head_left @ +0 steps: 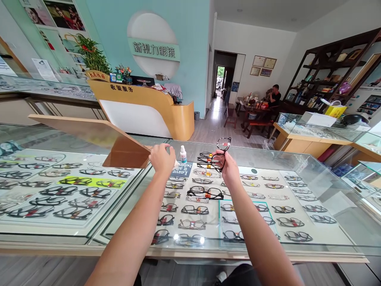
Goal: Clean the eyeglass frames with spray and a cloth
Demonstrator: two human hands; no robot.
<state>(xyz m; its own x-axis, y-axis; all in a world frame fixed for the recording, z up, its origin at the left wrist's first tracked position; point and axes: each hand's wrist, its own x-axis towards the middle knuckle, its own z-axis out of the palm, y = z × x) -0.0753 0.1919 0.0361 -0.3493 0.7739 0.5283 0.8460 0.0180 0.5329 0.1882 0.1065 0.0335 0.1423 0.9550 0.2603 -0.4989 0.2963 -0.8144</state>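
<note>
My right hand (229, 169) holds a pair of dark-framed eyeglasses (224, 144) above the glass counter, one lens standing up over the fingers. Curled at the right end of a tilted wooden board (89, 129), my left hand (162, 159) grips its edge; the fingertips are partly hidden. Between the hands stands a small white spray bottle (183, 154), beside a dark blue printed cloth or card (181, 170). Several eyeglasses (208, 161) lie stacked on the glass just left of my right hand. Nearer me, another dark pair (205, 193) rests on the counter.
Rows of eyeglasses (195, 209) show inside the glass display counter (327, 174). A cashier desk (133, 107) stands behind it. At the back, a person (274, 96) sits at a wooden table. More display cases (315, 125) are to the right.
</note>
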